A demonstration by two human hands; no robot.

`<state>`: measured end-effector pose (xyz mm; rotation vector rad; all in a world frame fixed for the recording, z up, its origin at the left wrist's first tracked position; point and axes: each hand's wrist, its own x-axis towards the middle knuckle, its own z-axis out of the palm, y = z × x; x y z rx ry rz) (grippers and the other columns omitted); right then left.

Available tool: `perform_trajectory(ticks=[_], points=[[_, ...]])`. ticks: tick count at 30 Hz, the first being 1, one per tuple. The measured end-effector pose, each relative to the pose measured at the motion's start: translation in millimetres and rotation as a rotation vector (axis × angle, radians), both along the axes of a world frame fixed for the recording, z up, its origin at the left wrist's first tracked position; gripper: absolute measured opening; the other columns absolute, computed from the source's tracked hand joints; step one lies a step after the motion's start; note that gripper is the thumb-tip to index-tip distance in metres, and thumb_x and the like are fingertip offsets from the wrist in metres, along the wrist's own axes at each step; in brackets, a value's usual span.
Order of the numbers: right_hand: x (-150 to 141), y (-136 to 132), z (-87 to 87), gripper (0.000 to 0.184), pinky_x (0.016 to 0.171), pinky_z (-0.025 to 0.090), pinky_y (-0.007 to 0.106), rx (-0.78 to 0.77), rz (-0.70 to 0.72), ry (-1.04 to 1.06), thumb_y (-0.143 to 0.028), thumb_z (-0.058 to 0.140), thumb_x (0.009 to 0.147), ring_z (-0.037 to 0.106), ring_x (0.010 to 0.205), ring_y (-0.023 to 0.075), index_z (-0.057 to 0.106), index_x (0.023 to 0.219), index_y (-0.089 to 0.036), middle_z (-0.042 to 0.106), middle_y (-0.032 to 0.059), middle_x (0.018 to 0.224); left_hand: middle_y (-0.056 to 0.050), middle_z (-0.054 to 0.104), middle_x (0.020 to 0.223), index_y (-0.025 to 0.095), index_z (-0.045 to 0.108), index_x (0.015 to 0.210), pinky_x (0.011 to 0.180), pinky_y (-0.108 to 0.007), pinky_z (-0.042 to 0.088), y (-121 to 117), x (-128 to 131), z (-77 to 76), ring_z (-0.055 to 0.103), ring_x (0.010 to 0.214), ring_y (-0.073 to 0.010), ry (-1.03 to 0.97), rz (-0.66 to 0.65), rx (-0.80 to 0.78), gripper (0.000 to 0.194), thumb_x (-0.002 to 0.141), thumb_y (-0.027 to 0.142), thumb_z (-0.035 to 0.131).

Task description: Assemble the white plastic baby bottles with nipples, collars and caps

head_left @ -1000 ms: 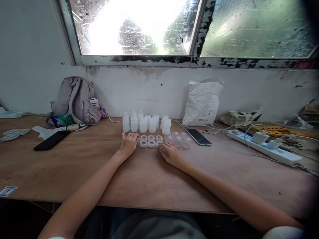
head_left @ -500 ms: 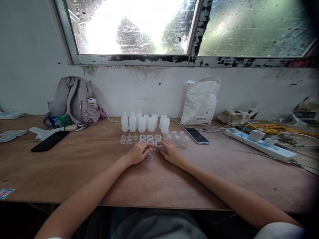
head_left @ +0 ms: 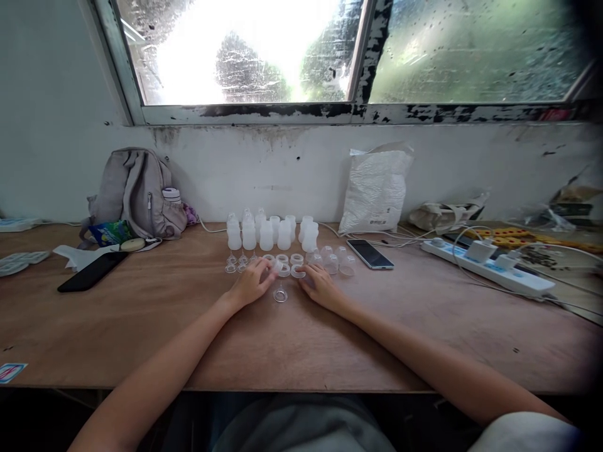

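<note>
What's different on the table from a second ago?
The left hand has moved right from the group of teats and now rests by the rings; whether it grips one is unclear. One clear teat now sits alone in front of the rings, released after being under that hand half a second ago. The right hand stayed by the front-right ring; bottles and caps look unmoved.

a white sleeve (head_left: 522, 433) tops the bare right arm (head_left: 414, 345) with slim fingers (head_left: 311, 272), grey cloth (head_left: 301, 430) below.
</note>
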<state>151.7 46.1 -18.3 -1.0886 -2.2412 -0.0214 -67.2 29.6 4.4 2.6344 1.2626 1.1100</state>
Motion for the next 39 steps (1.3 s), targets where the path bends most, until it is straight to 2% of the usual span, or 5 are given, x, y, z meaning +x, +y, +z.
perform_trajectory(ticks=[6, 17, 22, 30, 39], points=[[0, 2, -1.8, 0.022, 0.081, 0.038, 0.036, -0.011, 0.009, 0.013, -0.016, 0.048, 0.075, 0.050, 0.093, 0.0209, 0.054, 0.097, -0.019, 0.059, 0.0068, 0.093, -0.006, 0.053, 0.084, 0.018, 0.050, 0.077, 0.079, -0.031, 0.040, -13, 1, 12.1, 0.049, 0.083, -0.0188, 0.216, -0.240, 0.067, 0.012, 0.075, 0.029, 0.046], [0, -4, 1.6, 0.023, 0.079, 0.039, 0.036, 0.002, 0.042, 0.021, -0.017, 0.050, 0.075, 0.050, 0.090, 0.0206, 0.053, 0.097, -0.020, 0.057, 0.0064, 0.093, -0.005, 0.055, 0.091, 0.018, 0.048, 0.100, 0.079, -0.031, 0.040, -10, 3, 8.0, 0.051, 0.086, -0.0186, 0.142, -0.252, -0.215, 0.037, 0.067, 0.033, 0.058], [-1, -7, 4.1, 0.024, 0.081, 0.037, 0.036, 0.024, 0.080, -0.001, -0.017, 0.050, 0.075, 0.049, 0.092, 0.0203, 0.053, 0.098, -0.021, 0.057, 0.0056, 0.092, -0.005, 0.056, 0.095, 0.020, 0.051, 0.101, 0.078, -0.029, 0.042, -7, 5, 3.7, 0.052, 0.086, -0.0171, -0.025, -0.256, -0.367, 0.035, 0.069, 0.035, 0.057], [-3, -15, 10.2, 0.022, 0.080, 0.039, 0.035, 0.012, 0.141, 0.033, -0.020, 0.049, 0.077, 0.051, 0.092, 0.0201, 0.053, 0.099, -0.021, 0.059, 0.0058, 0.093, -0.003, 0.060, 0.074, 0.016, 0.060, 0.075, 0.067, -0.026, 0.043, -6, 13, 0.3, 0.054, 0.070, -0.0141, -0.311, -0.185, -0.367, 0.019, 0.075, 0.034, 0.052], [-9, -32, 18.3, 0.024, 0.073, 0.045, 0.028, -0.246, 0.337, 0.261, -0.025, 0.043, 0.082, 0.058, 0.079, 0.0153, 0.050, 0.104, -0.021, 0.061, 0.0033, 0.089, 0.000, 0.056, 0.068, 0.014, 0.057, 0.075, 0.055, -0.022, 0.043, -9, 25, -4.9, 0.052, 0.060, -0.0108, -0.703, -0.199, -0.653, 0.026, 0.073, 0.040, 0.052]])
